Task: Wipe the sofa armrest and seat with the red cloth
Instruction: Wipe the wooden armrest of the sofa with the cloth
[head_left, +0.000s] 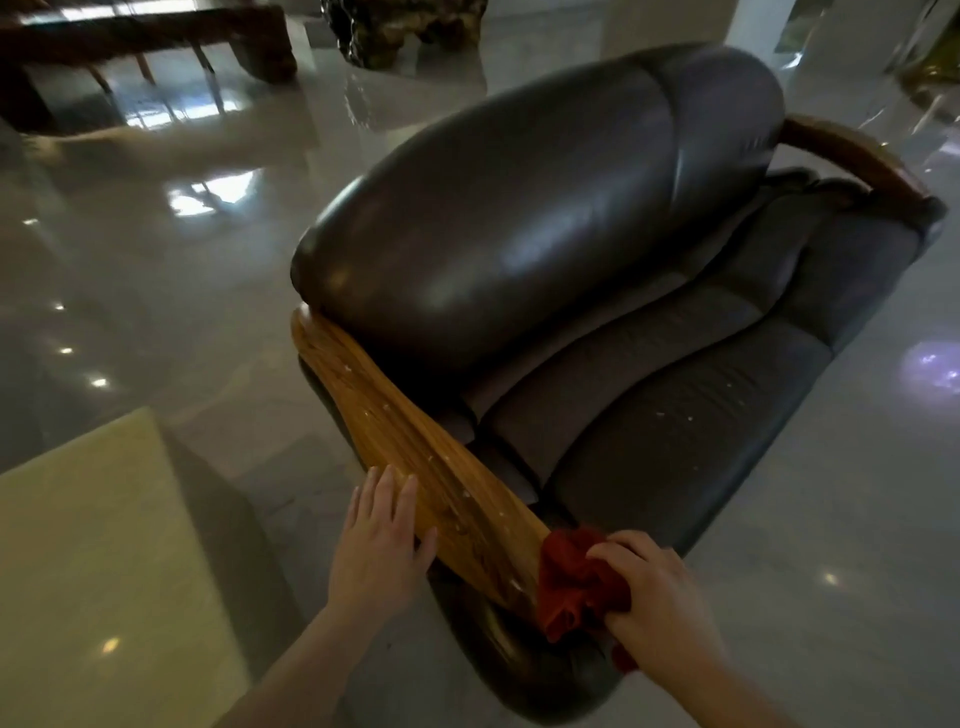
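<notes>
On grained wooden armrest (415, 457), right hand (657, 592) bunches red cloth (574, 579).

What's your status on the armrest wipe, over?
Right hand gripping red cloth at near end of wooden armrest. Left hand flat, bracing it. White specks on armrest and seat.

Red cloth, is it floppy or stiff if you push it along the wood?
Probably floppy: the red cloth sits bunched in folds under the right hand. It looks light, and would likely slide easily along the glossy wooden armrest, which the left hand touches.
</notes>
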